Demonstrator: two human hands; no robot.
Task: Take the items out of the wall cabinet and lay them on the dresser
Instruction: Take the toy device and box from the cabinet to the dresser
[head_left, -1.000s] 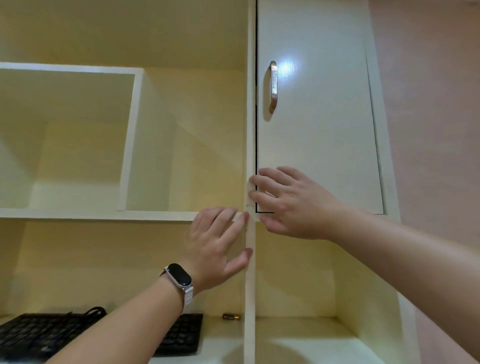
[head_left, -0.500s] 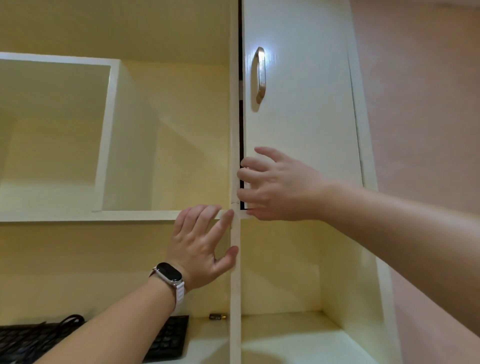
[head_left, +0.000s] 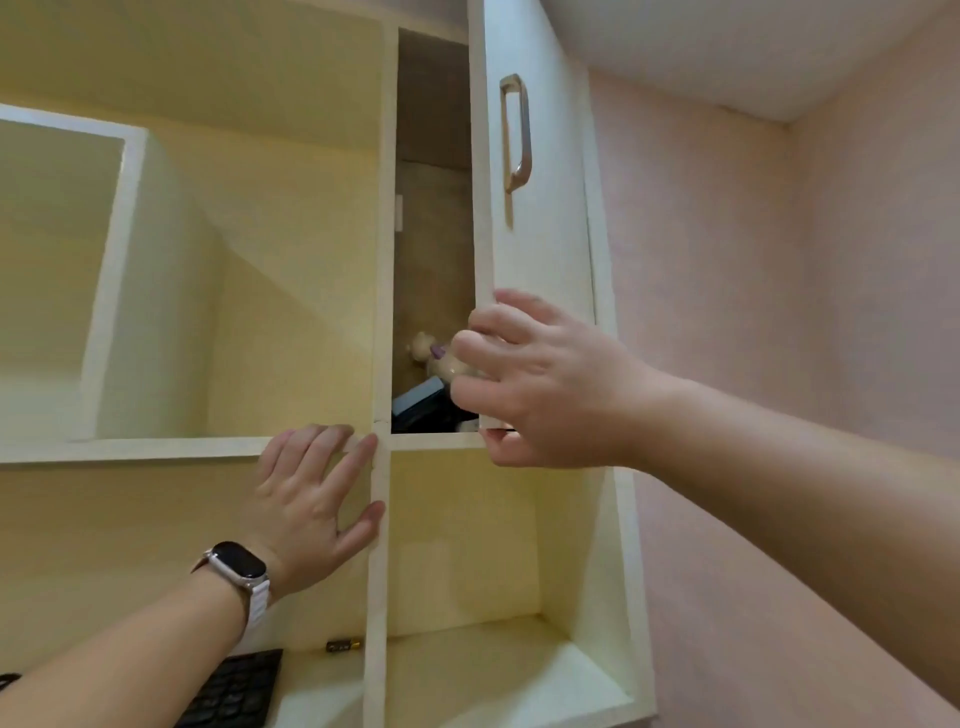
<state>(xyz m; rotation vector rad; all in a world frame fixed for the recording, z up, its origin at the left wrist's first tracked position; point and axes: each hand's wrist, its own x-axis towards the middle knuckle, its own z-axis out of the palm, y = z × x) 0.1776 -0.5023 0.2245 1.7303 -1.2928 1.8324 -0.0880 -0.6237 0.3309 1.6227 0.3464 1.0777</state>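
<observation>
A: How is the door (head_left: 540, 171) held?

B: Its lower free corner is pinched by the right hand (head_left: 545, 384), fingers curled round the edge, thumb under the bottom. The handle (head_left: 517, 132) is left untouched. The door is seen partly ajar, a narrow gap shown into the cabinet (head_left: 431, 234).

A: And the left hand (head_left: 311, 499)?

B: It is laid flat and spread against the divider (head_left: 382, 312) just below the shelf (head_left: 156, 447). Nothing is held in it; the unit seems to be steadied by it.

A: Where are the items?

B: They are glimpsed low in the gap: a pale figurine (head_left: 431, 353), apparently, above a dark box (head_left: 421, 408), both partly hidden by the right hand. What else is stored behind the door cannot be told. Nothing has been taken out yet, and no dresser can be made out.

A: What should be minded while opening?

B: The door should be swung wide before anything is reached for, since the items sit close to the front edge and could be knocked off. A steady pull at the corner is advised, with the fingertips kept clear of the figurine. The left hand could then be freed to take the first item.
</observation>
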